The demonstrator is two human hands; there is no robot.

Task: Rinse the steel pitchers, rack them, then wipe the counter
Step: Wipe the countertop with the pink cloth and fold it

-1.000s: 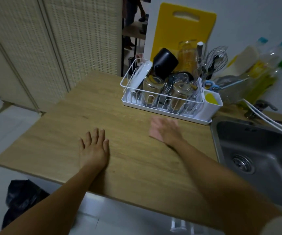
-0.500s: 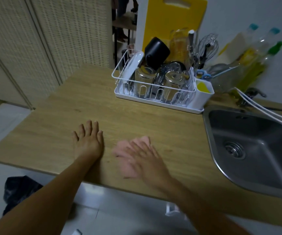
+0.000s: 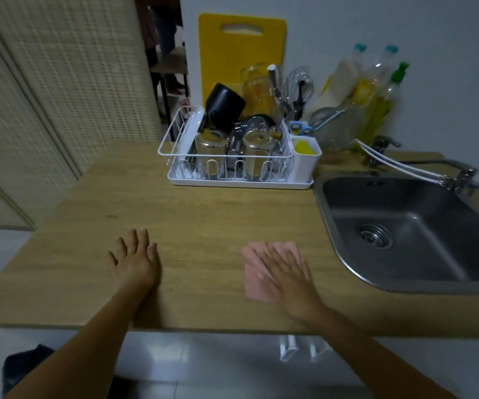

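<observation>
Pink cloth [image 3: 257,283] is lying flat on the bench [image 3: 203,220], near the front edge, at about 4 o'clock from bench centre and well short of the sink [image 3: 405,234] at its 3 o'clock. I'm reading it as light, soft and limp, likely damp: it will be bunching or folding if pushed from one edge, so the sensible hold is a flat palm on the middle, pressing down and dragging. No pinch needed.

Right hand [image 3: 287,272] is doing just that: fingers straight and spread, palm down on top of the cloth, covering its right half. It's pressing, not gripping. The fingers are blurred, so I can't tell the exact finger spacing.

Left hand [image 3: 134,260] is lying flat on bare bench at 9 o'clock from the cloth, well apart from it, fingers straight and loosely apart, holding nothing. I'm judging it's bracing.

Dish rack [image 3: 232,168] is sitting at 12 o'clock from the cloth, at the back of the bench, packed with upturned glasses, a black cup [image 3: 225,106] and utensils. I can't pick out the steel pitchers for certain in that clutter. Yellow cutting board [image 3: 241,50] is leaning on the wall behind the rack; bottles [image 3: 376,90] are standing at 1 o'clock beside the tap.

My read: the wiping stage is under way.
</observation>
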